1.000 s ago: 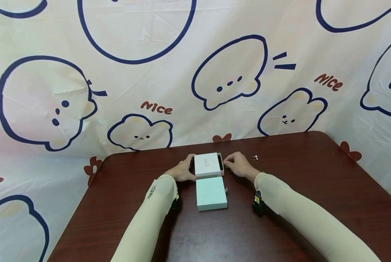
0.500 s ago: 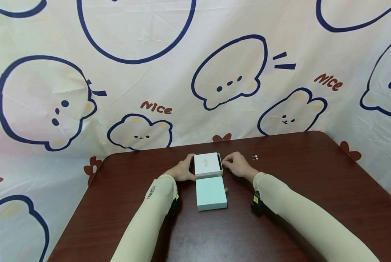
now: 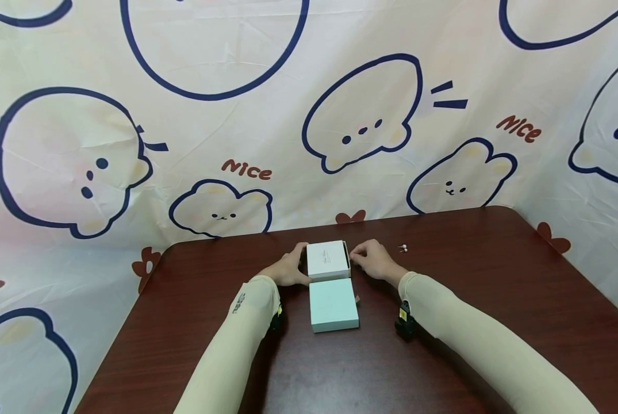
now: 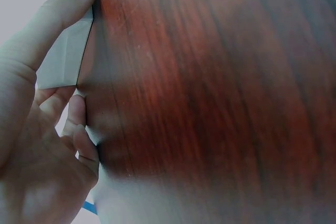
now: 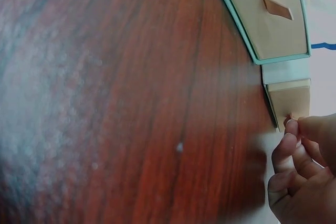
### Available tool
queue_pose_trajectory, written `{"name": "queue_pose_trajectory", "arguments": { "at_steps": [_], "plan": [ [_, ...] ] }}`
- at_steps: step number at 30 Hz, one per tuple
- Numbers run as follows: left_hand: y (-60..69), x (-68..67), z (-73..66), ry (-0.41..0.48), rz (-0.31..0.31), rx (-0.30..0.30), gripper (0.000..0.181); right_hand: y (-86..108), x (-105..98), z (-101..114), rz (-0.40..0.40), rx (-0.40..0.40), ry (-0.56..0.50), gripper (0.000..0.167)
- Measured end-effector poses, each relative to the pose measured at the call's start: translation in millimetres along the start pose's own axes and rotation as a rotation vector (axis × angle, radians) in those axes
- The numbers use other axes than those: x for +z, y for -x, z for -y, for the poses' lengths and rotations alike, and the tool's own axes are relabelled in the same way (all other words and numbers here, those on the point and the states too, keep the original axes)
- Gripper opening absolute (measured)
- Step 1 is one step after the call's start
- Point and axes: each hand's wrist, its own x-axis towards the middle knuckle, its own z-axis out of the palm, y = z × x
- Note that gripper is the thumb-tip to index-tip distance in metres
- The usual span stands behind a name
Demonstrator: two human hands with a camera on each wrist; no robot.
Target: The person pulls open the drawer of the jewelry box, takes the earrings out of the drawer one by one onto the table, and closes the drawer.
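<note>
Just beyond the teal box [image 3: 334, 306], the white box [image 3: 326, 260] is gripped by the left hand [image 3: 285, 270] and its tab [image 5: 287, 117] pinched by the right hand [image 3: 373, 259]; the tray [image 5: 287, 99] could be jammed if moved askew.

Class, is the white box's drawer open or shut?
Slightly open: the head view shows a dark gap between the white box and the end of the drawer.

Turquoise box [image 3: 333, 306] bars near-side approach to white box [image 3: 326, 260].
</note>
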Motion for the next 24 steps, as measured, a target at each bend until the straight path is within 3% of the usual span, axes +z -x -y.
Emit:
{"name": "queue_pose_trajectory", "arguments": {
  "at_steps": [24],
  "plan": [
    [1.9,-2.4,-1.1,0.015,0.012,0.005,0.097,-1.6,2.3,2.4,0.003,-0.011,0.008,0.022]
  ]
}}
